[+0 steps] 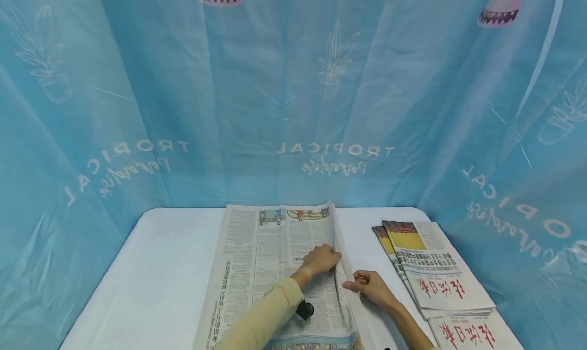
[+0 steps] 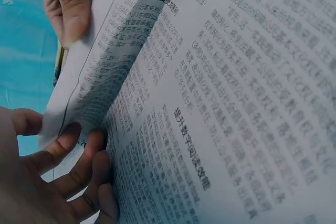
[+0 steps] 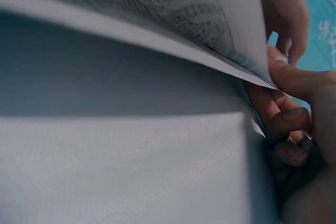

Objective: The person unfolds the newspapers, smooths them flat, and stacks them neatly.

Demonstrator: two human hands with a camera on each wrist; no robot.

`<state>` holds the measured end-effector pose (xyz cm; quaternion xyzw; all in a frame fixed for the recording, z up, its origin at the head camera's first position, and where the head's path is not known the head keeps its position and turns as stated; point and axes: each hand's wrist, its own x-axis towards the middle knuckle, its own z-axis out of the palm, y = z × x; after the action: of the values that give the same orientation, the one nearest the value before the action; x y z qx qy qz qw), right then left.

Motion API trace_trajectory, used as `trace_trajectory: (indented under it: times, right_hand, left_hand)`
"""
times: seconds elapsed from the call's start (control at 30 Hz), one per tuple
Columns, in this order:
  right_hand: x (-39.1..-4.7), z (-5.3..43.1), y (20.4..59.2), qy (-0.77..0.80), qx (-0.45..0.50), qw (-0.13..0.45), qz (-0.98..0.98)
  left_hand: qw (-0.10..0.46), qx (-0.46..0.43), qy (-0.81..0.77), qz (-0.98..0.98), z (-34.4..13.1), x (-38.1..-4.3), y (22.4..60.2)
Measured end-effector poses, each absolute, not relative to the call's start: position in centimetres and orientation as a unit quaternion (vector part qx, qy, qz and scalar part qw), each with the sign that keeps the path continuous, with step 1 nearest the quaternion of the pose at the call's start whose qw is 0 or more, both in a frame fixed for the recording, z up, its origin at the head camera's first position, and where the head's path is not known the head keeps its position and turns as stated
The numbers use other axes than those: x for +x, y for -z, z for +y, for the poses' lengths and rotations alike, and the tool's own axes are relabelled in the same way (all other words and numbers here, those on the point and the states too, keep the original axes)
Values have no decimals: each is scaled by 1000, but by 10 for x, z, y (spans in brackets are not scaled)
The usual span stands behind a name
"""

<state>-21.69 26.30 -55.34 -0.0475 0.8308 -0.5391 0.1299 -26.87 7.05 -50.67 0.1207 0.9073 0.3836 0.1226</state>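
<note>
A large printed newspaper (image 1: pixel 275 261) lies spread on the white table, its right edge raised in a narrow fold. My left hand (image 1: pixel 322 258) reaches across the page and pinches that edge; in the left wrist view the margin passes between the thumb and curled fingers (image 2: pixel 79 166). Nearer to me on the same edge, my right hand (image 1: pixel 373 289) holds the paper between thumb and fingers. From the right wrist view, the lifted sheet (image 3: pixel 194 24) slants above the tabletop, and the right thumb (image 3: pixel 296 80) presses on its border.
Folded newspapers (image 1: pixel 440 278) with red mastheads lie in overlapping piles on the right of the table. White tabletop (image 1: pixel 142 278) shows at the left. A blue printed curtain (image 1: pixel 284 95) hangs behind and along both sides. A black wrist camera (image 1: pixel 304 310) sits at the left cuff.
</note>
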Motion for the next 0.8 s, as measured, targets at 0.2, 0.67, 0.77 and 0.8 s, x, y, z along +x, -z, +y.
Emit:
trace_trajectory:
  times: [0.2, 0.67, 0.77, 0.8]
  right_hand:
    - [-217, 264, 552, 557, -34, 143, 818]
    - [-217, 266, 557, 529, -30, 120, 840]
    - [-216, 265, 556, 527, -33, 121, 840]
    - [-216, 265, 556, 528, -31, 121, 840]
  left_hand:
    - [150, 158, -441, 871, 64, -269, 509]
    - [182, 177, -543, 801, 35, -268, 501]
    - [188, 169, -569, 783, 24, -267, 499]
    - [191, 165, -579, 775, 21, -267, 498]
